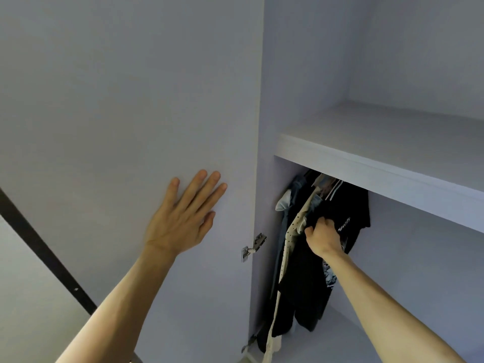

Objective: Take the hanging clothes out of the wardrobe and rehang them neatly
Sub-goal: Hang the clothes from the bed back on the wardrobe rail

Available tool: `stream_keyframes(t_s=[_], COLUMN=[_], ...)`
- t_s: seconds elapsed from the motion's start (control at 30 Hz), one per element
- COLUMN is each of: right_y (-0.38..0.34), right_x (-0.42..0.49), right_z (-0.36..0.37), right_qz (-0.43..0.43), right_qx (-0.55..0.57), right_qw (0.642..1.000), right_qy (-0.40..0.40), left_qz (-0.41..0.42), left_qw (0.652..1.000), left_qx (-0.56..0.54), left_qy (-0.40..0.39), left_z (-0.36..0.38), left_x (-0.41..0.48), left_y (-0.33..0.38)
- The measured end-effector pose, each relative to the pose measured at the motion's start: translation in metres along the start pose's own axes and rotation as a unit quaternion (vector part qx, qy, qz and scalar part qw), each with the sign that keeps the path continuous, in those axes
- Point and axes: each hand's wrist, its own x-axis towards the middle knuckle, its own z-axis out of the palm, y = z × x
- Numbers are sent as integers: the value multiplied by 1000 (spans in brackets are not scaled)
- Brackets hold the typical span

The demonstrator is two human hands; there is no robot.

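Several garments hang bunched at the left end of the wardrobe, under a shelf. A black T-shirt [348, 205] with small white lettering is at the right of the bunch. A cream dotted garment [293, 231] and a blue denim piece [286, 203] hang to its left. My right hand [323, 238] grips the black fabric at shoulder height with curled fingers. My left hand [183, 218] presses flat, fingers straight, against the inside of the open wardrobe door [117, 113]. The rail and hangers are hidden behind the shelf edge.
A pale shelf [379, 163] runs across above the clothes. A metal hinge [252, 247] joins the door to the wardrobe side. The wardrobe's back wall [419, 258] shows to the right of the clothes. A dark strip [44, 247] crosses the lower left.
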Motion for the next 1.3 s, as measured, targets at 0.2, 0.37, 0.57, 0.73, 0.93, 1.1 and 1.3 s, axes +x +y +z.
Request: stream_keyframes(t_s=[0.2,0.37,0.57,0.73,0.93,1.1,1.3], right_y=[13,17,-7,-30,-75,-123,-186], right_x=[-16,-66,-172,-262,-354,-434,-551], right_z=[-12,-22,-30,1,87,171,236], right_qz=[6,-21,-125,-252,-370,-488,-635], right_qx=[13,16,58,61,51,23,-37], right_qw=[999,995,988,964,910,819,655], right_qy=[-47,-96,-64,-55,-181,-302,-409], left_qz=[-6,-20,-105,-248,-425,-557,-724], left_qw=[999,989,935,816,622,498,356], left_qx=[-28,-117,-255,-311,-267,-176,-91], left_qy=[-46,-86,-224,-420,-600,-641,-584], left_z=[-16,-32,-66,-132,-233,-339,-483], left_x=[2,-11,-114,-228,-390,-496,-571], left_y=[0,8,44,66,45,13,6])
